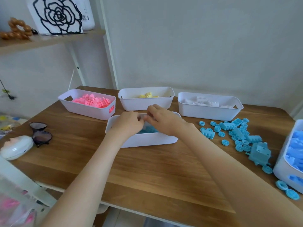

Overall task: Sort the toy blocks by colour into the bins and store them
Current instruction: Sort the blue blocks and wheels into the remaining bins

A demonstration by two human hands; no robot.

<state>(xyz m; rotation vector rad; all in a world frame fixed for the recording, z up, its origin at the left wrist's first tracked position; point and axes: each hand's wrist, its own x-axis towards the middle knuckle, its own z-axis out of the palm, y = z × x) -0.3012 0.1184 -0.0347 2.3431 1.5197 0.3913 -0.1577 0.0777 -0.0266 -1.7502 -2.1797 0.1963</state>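
Note:
My left hand [129, 122] and my right hand [161, 119] meet fingertip to fingertip above the near white bin [147, 141]. Their curled fingers pinch a small piece between them, mostly hidden by the fingers. Teal blocks [148, 129] lie inside that bin under my hands. A loose pile of teal blocks and round wheels [237, 135] is spread on the table to the right. Behind stand a bin of pink blocks [91, 101], a bin of yellow blocks [146, 96] and a bin of white blocks [205, 101].
A white bin of light blue blocks [293, 154] stands at the table's right edge, with two teal wheels [287, 190] in front of it. Sunglasses [40, 133] and a white case [15, 147] lie at the left. A shelf [49, 40] rises at back left.

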